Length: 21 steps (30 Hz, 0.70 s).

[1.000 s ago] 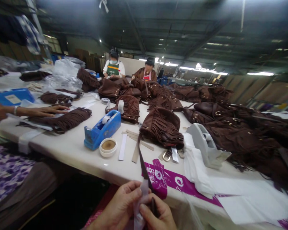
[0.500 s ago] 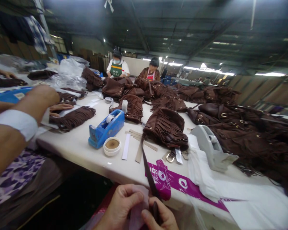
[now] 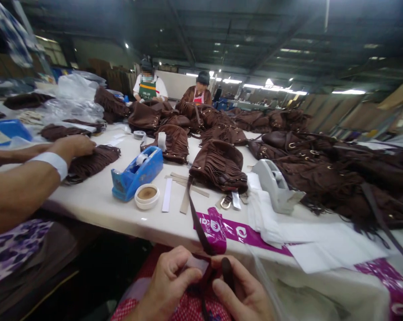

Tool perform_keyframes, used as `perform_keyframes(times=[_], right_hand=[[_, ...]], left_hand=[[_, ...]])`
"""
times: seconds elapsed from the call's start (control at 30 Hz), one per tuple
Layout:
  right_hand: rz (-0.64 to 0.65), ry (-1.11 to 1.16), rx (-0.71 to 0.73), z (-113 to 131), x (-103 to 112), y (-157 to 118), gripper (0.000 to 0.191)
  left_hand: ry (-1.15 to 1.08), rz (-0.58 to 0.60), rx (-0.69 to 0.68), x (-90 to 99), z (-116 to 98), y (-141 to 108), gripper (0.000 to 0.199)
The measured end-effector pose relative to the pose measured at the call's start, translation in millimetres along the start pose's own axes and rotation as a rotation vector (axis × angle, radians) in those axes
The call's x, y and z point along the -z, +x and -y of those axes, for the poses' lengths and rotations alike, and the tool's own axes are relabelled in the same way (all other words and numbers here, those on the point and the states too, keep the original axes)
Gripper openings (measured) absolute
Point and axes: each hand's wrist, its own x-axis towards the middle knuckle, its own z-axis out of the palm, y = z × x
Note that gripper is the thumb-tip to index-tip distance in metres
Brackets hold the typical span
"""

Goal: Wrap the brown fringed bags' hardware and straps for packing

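Note:
Below the table edge, my left hand [image 3: 174, 278] pinches a small piece of thin whitish paper [image 3: 198, 265] between thumb and fingers. Close beside it, my right hand [image 3: 243, 285] is closed on a dark brown strap [image 3: 196, 218]. The strap runs up over the table edge to a brown fringed bag [image 3: 219, 165] lying on the table. A dark end of the strap stands up between my right thumb and fingers. A gold-coloured buckle [image 3: 226, 203] lies in front of the bag.
A blue tape dispenser [image 3: 137, 174], a round tub [image 3: 147, 196] and a grey tape dispenser [image 3: 276, 187] stand on the table [image 3: 97, 209]. Brown bags [image 3: 328, 178] pile up on the right. White sheets [image 3: 328, 249] lie in front. A co-worker's arm [image 3: 30, 178] reaches in from the left.
The view has shifted, so the table sits further left. The paper, formerly upright and more exposed, now shows less in my left hand. The co-worker's hand has lifted from the fringed piece.

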Motion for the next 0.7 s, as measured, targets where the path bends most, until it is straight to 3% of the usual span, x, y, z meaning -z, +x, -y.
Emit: perform_keyframes(times=[0.23, 0.37, 0.5, 0.6, 0.7], right_hand=[[0.06, 0.042, -0.146, 1, 7, 0, 0.043], [0.159, -0.048, -0.075, 11, 18, -5, 0.033], [0.114, -0.025, -0.035, 9, 25, -7, 0.026], [0.098, 0.034, -0.04, 2, 22, -6, 0.041], [0.108, -0.019, -0.047, -1, 15, -5, 0.027]], left_hand=[[0.097, 0.158, -0.202, -10.0, 13, -2, 0.037], [0.121, 0.105, -0.208, -9.8, 16, 1, 0.037], [0.133, 0.054, -0.227, -13.7, 18, 2, 0.043], [0.127, 0.084, -0.231, -19.7, 19, 0, 0.045], [0.13, 0.116, -0.217, -25.1, 21, -1, 0.044]])
